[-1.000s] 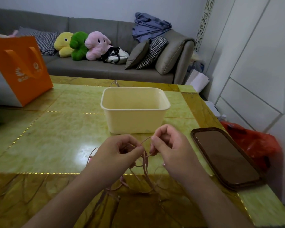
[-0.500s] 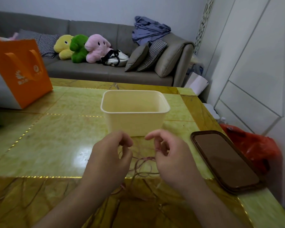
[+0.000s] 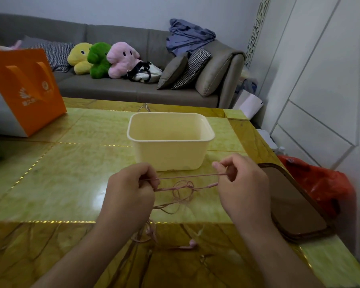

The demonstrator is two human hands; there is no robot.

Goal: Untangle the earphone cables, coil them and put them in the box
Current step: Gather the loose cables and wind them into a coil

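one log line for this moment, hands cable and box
stage: untangling | left hand: pinches pink earphone cable | right hand: pinches other end, strand taut | knot: between the hands | box: empty, behind hands

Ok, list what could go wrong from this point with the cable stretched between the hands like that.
1. The left hand and right hand pull the pink earphone cable taut, with a knot between them; harder pulling would likely tighten it.
2. An earbud lies near the table front edge; a tug may drag it off.
3. The box stands just beyond the hands and could get knocked.
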